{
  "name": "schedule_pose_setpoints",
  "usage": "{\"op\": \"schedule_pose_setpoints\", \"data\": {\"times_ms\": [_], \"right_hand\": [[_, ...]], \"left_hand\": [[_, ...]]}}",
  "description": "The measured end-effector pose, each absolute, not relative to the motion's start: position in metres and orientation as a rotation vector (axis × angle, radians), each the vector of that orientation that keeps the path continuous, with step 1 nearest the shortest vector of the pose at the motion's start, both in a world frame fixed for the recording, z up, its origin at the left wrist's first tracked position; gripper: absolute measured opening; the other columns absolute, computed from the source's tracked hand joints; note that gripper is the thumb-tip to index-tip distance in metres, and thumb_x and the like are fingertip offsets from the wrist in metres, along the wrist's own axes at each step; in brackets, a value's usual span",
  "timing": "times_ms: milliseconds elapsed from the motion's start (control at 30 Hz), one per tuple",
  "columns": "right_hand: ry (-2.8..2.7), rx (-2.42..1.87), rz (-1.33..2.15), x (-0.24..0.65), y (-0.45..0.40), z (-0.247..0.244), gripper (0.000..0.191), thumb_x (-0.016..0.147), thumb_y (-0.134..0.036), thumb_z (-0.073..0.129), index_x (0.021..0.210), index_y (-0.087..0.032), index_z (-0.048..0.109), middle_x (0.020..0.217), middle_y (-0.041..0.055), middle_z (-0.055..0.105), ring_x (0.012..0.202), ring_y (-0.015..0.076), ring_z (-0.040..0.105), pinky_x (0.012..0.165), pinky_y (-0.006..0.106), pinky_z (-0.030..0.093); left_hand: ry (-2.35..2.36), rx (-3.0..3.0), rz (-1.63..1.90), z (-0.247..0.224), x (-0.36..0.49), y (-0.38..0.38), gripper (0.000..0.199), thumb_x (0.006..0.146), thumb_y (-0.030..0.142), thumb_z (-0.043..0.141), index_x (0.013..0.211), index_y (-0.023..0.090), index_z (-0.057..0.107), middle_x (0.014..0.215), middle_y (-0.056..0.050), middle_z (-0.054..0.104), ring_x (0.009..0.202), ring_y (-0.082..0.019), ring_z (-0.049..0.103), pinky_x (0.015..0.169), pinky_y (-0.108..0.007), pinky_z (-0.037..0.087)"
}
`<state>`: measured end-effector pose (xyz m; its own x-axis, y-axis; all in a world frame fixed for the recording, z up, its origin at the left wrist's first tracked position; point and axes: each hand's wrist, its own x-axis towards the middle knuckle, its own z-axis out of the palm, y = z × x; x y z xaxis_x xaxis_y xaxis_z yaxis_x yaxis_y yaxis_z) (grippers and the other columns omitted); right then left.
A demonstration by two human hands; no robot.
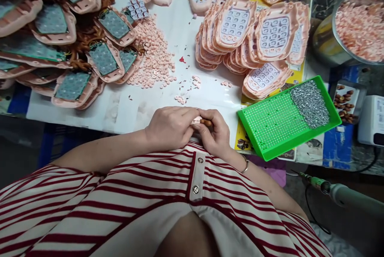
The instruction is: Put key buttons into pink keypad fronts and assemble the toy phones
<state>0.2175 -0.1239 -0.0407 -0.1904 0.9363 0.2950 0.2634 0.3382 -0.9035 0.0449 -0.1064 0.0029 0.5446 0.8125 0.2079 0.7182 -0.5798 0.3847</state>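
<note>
Both hands meet at the table's front edge, close to the striped shirt. My left hand (171, 127) is closed round a small pink piece (196, 120), mostly hidden by the fingers. My right hand (215, 131) pinches a small brown piece (206, 122) between thumb and fingers, its tip touching or very near the pink piece. Beyond the hands lie a few small pink parts (180, 99) and a larger heap of them (151, 55). A small red scrap (182, 60) rests on the white table surface (120, 115).
Pink shells with green boards (106, 61) are piled at left. Shells with keypads (235, 25) stand stacked at right. A green tray (261, 129) holds metal screws (310, 103). Further right are a metal bowl (337, 43) and a brown-bead tray (358, 89); a screwdriver (319, 183) is below.
</note>
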Motion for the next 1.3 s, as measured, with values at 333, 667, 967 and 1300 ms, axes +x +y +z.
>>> {"op": "schedule_pose_setpoints", "data": {"times_ms": [333,667,967,1300], "right_hand": [[-1.703,-1.151,0.958,0.223,-0.121,-0.033,0.019,0.094,-0.033,0.061,0.111,-0.024,0.064,0.099,0.0043,0.068,0.090,0.0174,0.063,0.081,0.035,0.054],[-1.923,-0.993,0.601,0.230,-0.118,-0.012,0.008,0.092,-0.022,0.064,0.099,-0.024,0.064,0.087,0.0027,0.064,0.081,0.0167,0.061,0.073,0.034,0.053],[-2.079,-0.837,0.442,0.238,-0.125,-0.022,0.023,0.090,-0.011,0.057,0.109,-0.024,0.061,0.093,0.0053,0.066,0.083,0.0177,0.063,0.069,0.033,0.055],[-1.994,-0.956,0.465,0.238,-0.126,-0.019,0.018,0.090,-0.016,0.063,0.104,-0.027,0.064,0.091,0.0031,0.064,0.081,0.0171,0.063,0.072,0.035,0.055]], "left_hand": [[1.386,2.414,0.278,0.013,0.034,-0.099,0.021,0.089,0.031,0.056,0.101,0.020,0.069,0.102,-0.006,0.075,0.090,-0.024,0.071,0.071,-0.034,0.050],[1.346,2.398,0.372,0.011,0.031,-0.101,0.039,0.081,0.023,0.056,0.118,0.017,0.066,0.115,-0.007,0.074,0.101,-0.026,0.071,0.077,-0.035,0.055],[1.237,2.389,0.619,0.003,0.034,-0.109,0.028,0.084,0.023,0.057,0.107,0.022,0.074,0.104,-0.003,0.078,0.094,-0.021,0.074,0.081,-0.031,0.056],[1.269,2.481,0.498,0.002,0.027,-0.103,0.041,0.084,0.024,0.057,0.123,0.016,0.066,0.118,-0.009,0.074,0.105,-0.025,0.071,0.084,-0.035,0.058]]}}
